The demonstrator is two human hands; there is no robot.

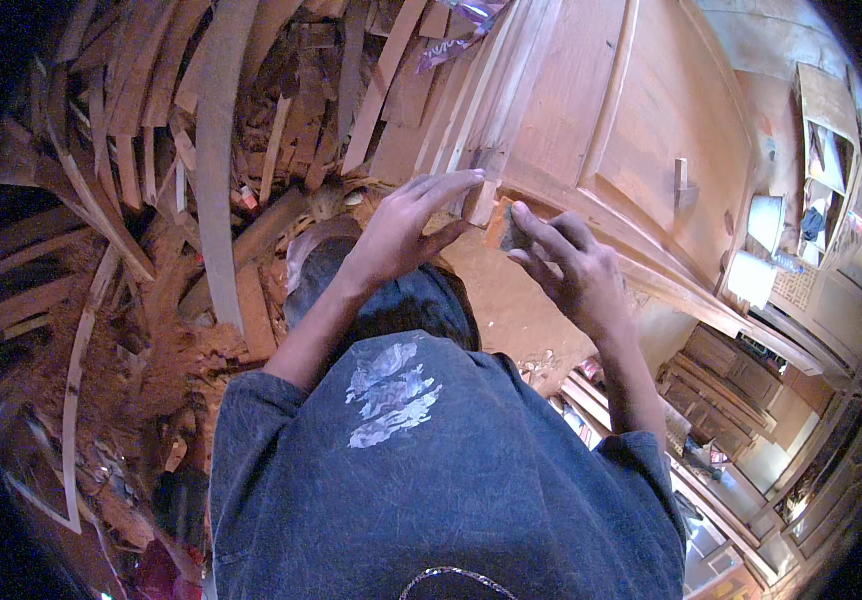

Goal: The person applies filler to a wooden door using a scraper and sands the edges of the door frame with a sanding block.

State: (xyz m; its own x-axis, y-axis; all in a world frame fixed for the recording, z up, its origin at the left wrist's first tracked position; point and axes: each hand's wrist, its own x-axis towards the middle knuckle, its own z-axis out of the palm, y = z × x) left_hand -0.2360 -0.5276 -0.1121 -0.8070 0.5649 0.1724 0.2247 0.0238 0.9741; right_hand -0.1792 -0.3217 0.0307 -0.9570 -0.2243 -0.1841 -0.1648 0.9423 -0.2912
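A large wooden panelled door [566,85] leans away from me, its near edge and corner towards my body. My left hand [406,230] is open, fingers stretched out, with the fingertips at the end of a wooden upright at this corner. Just to the right, my right hand [579,265] is closed around a small piece of sandpaper [499,224], orange on one part and dark grey on another. The sandpaper is by the door's lower edge; whether it touches the wood I cannot tell. My fingers partly cover it.
Many loose boards and offcuts [221,170] are heaped on the left, with sawdust [101,350] around them. A small wooden block [682,180] sticks out from the door's face. Stacked wooden panels [721,375] lie at the right. Sandy floor [511,300] shows below my hands.
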